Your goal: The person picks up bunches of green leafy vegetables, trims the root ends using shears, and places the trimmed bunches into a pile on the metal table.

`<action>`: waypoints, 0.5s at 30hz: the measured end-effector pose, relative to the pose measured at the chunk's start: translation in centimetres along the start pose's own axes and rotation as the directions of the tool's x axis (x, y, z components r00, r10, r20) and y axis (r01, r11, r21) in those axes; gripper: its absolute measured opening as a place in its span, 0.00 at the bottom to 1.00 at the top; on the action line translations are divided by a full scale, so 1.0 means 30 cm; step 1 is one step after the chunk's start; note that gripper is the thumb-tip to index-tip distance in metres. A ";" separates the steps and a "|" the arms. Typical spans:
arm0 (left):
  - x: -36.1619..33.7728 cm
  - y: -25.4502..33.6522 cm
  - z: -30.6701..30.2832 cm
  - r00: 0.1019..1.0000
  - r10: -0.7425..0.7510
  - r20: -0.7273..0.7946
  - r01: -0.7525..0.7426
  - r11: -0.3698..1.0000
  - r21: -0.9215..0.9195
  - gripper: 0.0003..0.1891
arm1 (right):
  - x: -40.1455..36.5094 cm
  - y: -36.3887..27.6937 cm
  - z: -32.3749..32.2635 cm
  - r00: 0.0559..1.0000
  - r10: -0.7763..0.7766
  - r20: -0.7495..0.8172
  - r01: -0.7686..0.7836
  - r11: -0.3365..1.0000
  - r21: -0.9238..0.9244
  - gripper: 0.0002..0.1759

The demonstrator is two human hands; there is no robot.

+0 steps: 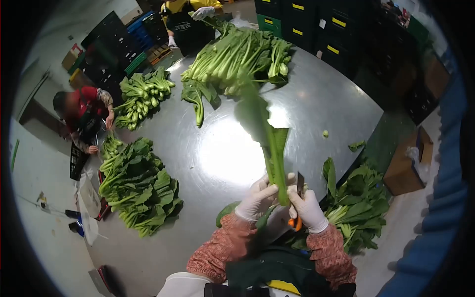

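A long leafy green stalk stands upright over the steel table, its upper leaves smeared by motion. My left hand, in a white glove, is closed around its lower part. My right hand, also gloved, grips a small knife with an orange handle; the blade points up beside the stalk. The right fingertips are right at the stalk's cut base. A loose leaf lies beside my left wrist. To the right of my right hand is a heap of leafy greens.
A large pile of greens covers the far side of the steel table. More bunches and a leafy heap lie at the left. One person in red works at the left edge, another in yellow stands at the back. A cardboard box stands right.
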State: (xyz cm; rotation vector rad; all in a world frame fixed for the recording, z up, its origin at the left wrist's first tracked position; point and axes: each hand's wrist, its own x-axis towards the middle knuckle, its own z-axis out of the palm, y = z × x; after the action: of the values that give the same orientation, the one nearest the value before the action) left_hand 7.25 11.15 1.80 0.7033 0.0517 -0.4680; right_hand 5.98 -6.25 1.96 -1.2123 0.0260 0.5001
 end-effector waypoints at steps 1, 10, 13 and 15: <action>0.001 -0.002 0.006 0.999 0.038 -0.006 -0.038 0.998 0.043 0.26 | -0.002 0.008 -0.001 0.993 -0.057 -0.106 0.036 0.981 -0.191 0.13; 0.000 -0.042 -0.002 0.955 0.185 -0.233 -0.176 0.983 0.056 0.20 | 0.006 0.068 0.069 0.884 -0.449 -0.129 0.266 0.711 -0.651 0.13; -0.012 -0.029 -0.012 0.948 0.183 -0.262 -0.180 0.983 0.037 0.21 | -0.017 0.033 0.085 0.908 -0.216 -0.359 0.132 0.961 -0.245 0.06; -0.023 0.004 -0.077 0.928 0.228 -0.294 -0.208 0.973 0.098 0.21 | -0.004 0.041 0.031 0.881 -0.034 -0.471 0.108 0.985 0.131 0.06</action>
State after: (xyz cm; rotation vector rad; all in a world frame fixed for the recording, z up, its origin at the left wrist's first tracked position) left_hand 6.94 12.96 0.23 0.8307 0.2463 -0.1442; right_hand 5.17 -5.15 1.24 -1.1525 0.4260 0.1258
